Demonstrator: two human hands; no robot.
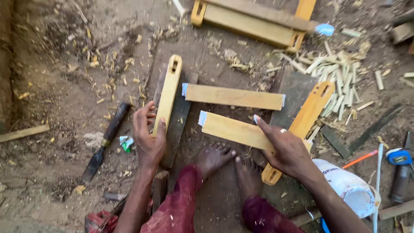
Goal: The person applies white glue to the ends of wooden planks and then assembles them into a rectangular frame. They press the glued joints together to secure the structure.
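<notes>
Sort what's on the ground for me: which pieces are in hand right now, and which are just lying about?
In hand:
left hand gripping the slotted rail
right hand pressing the lower slat
upper slat
second slotted rail

Lying about:
chisel
tape measure
white tub
orange pencil
finished frame
offcuts

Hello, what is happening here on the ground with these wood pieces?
A person sits on the dirt floor among wood scraps. The left hand grips the lower end of a slotted wooden piece. The right hand rests on a flat wooden slat. A second slat lies just above, and a chisel lies to the left.
</notes>
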